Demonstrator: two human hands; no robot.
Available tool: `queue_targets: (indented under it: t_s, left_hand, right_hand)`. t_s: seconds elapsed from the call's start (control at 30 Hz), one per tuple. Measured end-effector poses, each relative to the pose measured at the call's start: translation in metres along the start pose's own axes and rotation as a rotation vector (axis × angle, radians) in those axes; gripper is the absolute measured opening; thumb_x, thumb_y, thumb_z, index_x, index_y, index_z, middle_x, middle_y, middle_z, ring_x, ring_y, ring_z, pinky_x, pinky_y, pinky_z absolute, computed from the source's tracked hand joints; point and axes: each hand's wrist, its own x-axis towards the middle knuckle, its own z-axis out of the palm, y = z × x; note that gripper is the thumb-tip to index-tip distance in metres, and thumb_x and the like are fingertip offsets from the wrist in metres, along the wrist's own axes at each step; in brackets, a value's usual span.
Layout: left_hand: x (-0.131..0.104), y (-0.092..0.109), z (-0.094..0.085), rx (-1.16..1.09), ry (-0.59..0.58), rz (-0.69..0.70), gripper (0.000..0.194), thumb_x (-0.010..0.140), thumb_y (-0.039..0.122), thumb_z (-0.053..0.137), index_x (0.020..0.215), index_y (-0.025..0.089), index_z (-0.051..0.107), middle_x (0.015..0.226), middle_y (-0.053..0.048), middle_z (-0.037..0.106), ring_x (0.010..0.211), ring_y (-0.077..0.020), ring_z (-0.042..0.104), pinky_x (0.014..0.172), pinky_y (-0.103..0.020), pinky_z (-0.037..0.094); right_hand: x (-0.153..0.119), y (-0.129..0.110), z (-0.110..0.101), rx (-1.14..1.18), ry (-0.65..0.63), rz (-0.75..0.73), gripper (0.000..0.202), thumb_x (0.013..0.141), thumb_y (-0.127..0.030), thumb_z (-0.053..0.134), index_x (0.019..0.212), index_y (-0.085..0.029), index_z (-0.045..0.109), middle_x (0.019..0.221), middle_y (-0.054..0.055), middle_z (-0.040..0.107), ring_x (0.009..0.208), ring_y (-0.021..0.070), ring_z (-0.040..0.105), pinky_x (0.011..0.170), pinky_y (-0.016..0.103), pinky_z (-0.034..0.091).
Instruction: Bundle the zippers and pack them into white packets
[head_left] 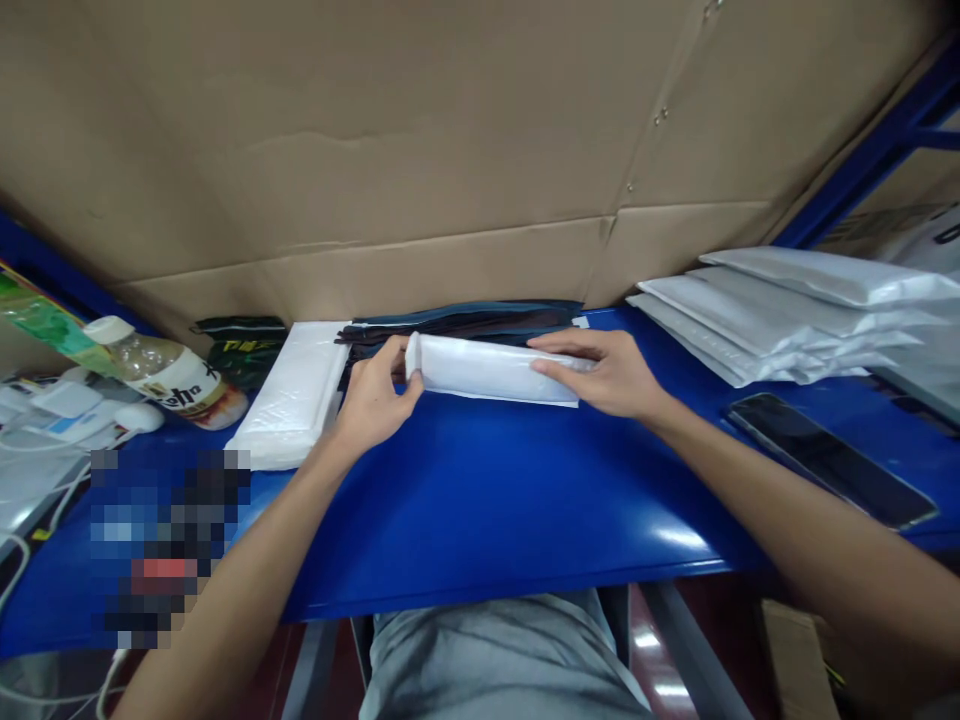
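Grey cloth over the person's lap (495,660) was nearest the camera, just below the front edge of the blue desk (525,500). Both forearms reached in over that edge. The left hand (379,395) had its grip nearly closed, thumb and fingers pinching the left end of a long white packet (480,368). The right hand (611,370) had its grip clamped on the other end, the thumb laid across the near face and the fingers over the upper side; the gap was only as wide as the packet was thick. The packet lay lengthwise between the two hands, its long side towards the person; whether its lower edge touched the desk could not be told. Dark pouches (465,320) lay just behind it. A white padded parcel (289,390) lay beside the left forearm, and a stack of white mailers (780,310) stood beyond a phone (825,460) on the right.
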Motion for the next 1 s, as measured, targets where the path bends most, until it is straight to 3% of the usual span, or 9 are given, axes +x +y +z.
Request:
queue_targets:
  t_s: [0.07,0.17,0.27,0.33,0.4,0.6,0.8,0.93,1.0]
  left_hand:
    - [0.001,-0.008,0.0,-0.013,0.066,-0.049,0.027,0.096,0.025,0.073,0.122,0.022,0.065,0.098,-0.006,0.08,0.088,-0.023,0.079,0.081,-0.037,0.069]
    - [0.003,-0.017,-0.001,-0.124,0.18,-0.11,0.034,0.092,0.026,0.079,0.118,0.024,0.058,0.097,-0.004,0.079,0.082,-0.0203,0.08,0.072,-0.032,0.068]
    - [0.004,-0.022,0.0,-0.152,0.253,-0.116,0.028,0.092,0.032,0.082,0.109,0.023,0.061,0.104,-0.005,0.08,0.086,-0.02,0.081,0.075,-0.032,0.068]
    - [0.003,-0.024,0.001,-0.105,0.238,-0.096,0.016,0.098,0.034,0.075,0.107,0.021,0.071,0.106,-0.006,0.081,0.09,-0.0214,0.081,0.079,-0.035,0.068]
    - [0.002,-0.026,0.002,-0.066,0.231,-0.069,0.018,0.102,0.033,0.068,0.109,0.021,0.079,0.108,-0.008,0.082,0.096,-0.0236,0.081,0.089,-0.04,0.068]
    - [0.002,-0.025,0.003,-0.079,0.098,0.027,0.031,0.101,0.045,0.072,0.122,0.024,0.081,0.125,-0.009,0.079,0.111,-0.026,0.075,0.101,-0.045,0.062]
    - [-0.003,-0.013,0.005,-0.026,-0.18,0.159,0.044,0.098,0.052,0.079,0.132,0.024,0.074,0.15,-0.012,0.068,0.138,-0.0313,0.065,0.119,-0.05,0.052]
    - [-0.007,-0.008,0.015,0.134,-0.202,0.155,0.065,0.095,0.059,0.08,0.147,0.023,0.062,0.154,-0.014,0.062,0.14,-0.0333,0.062,0.119,-0.049,0.052]
    - [-0.007,-0.007,0.02,0.229,-0.223,0.154,0.067,0.096,0.062,0.078,0.147,0.022,0.062,0.152,-0.015,0.062,0.135,-0.0345,0.064,0.116,-0.05,0.054]
  right_hand:
    - [0.003,0.01,-0.007,-0.019,-0.177,0.021,0.053,0.087,-0.055,0.088,0.134,-0.031,0.079,0.131,0.004,0.081,0.118,0.0297,0.078,0.106,0.044,0.063]
    - [0.007,0.023,-0.023,-0.188,-0.379,0.089,0.053,0.085,-0.065,0.087,0.122,-0.027,0.082,0.121,0.005,0.084,0.104,0.0311,0.079,0.089,0.042,0.064]
    - [0.006,0.03,-0.031,-0.199,-0.393,0.156,0.052,0.088,-0.07,0.082,0.114,-0.025,0.083,0.11,0.004,0.084,0.093,0.0296,0.078,0.076,0.039,0.061]
    - [0.005,0.032,-0.029,-0.155,-0.373,0.174,0.053,0.087,-0.069,0.083,0.117,-0.026,0.084,0.112,0.004,0.084,0.094,0.0298,0.078,0.078,0.039,0.061]
    - [0.005,0.034,-0.025,-0.13,-0.371,0.171,0.052,0.088,-0.067,0.083,0.12,-0.027,0.084,0.115,0.004,0.084,0.095,0.0301,0.078,0.08,0.04,0.062]
    - [0.006,0.036,-0.02,-0.089,-0.424,0.049,0.043,0.097,-0.059,0.075,0.126,-0.027,0.081,0.129,0.006,0.081,0.112,0.0306,0.077,0.094,0.043,0.062]
    - [0.006,0.035,-0.022,-0.09,-0.444,-0.007,0.041,0.098,-0.051,0.076,0.132,-0.028,0.08,0.134,0.006,0.08,0.117,0.0298,0.077,0.101,0.043,0.061]
    - [0.007,0.037,-0.018,-0.097,-0.464,-0.03,0.042,0.099,-0.047,0.074,0.137,-0.028,0.079,0.137,0.007,0.079,0.118,0.0301,0.077,0.103,0.044,0.061]
    - [0.007,0.036,-0.016,-0.101,-0.46,-0.024,0.042,0.099,-0.047,0.074,0.137,-0.029,0.079,0.137,0.006,0.079,0.119,0.0306,0.077,0.106,0.046,0.06]
